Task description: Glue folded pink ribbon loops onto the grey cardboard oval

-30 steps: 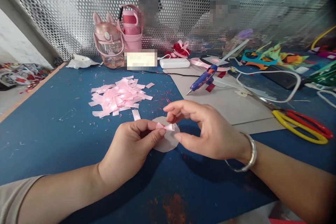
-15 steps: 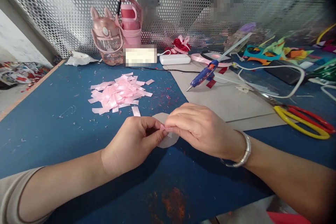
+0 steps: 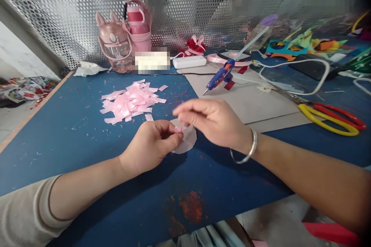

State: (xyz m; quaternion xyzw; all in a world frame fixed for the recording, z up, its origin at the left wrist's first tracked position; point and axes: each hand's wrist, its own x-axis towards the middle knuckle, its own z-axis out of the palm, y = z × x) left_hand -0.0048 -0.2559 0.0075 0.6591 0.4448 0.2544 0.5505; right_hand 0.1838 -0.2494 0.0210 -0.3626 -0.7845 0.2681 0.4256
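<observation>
My left hand point(image 3: 155, 141) pinches a small piece of pink ribbon point(image 3: 180, 129) between thumb and fingertips, over a round whitish disc point(image 3: 188, 139) on the blue tabletop. Up and to the right of it is my right hand point(image 3: 217, 123), a silver bangle at the wrist. Its fingers stretch out to the left, slightly blurred, with no object visible in them. A heap of cut pink ribbon strips point(image 3: 129, 102) lies just beyond my left hand, and one loose strip point(image 3: 148, 117) rests near the disc.
A blue glue gun point(image 3: 222, 75) stands on grey cardboard point(image 3: 246, 102). Scissors with yellow and red handles point(image 3: 330, 119) lie to the right. Pink bottles point(image 3: 116, 48), a white power strip point(image 3: 189, 61) and a roll of pink ribbon point(image 3: 228, 60) line the back by a perforated metal panel point(image 3: 185, 11).
My right hand has come away from the ribbon piece and lifted, its fingers spreading. My left hand keeps its pinch on the piece. The view has shifted slightly.
</observation>
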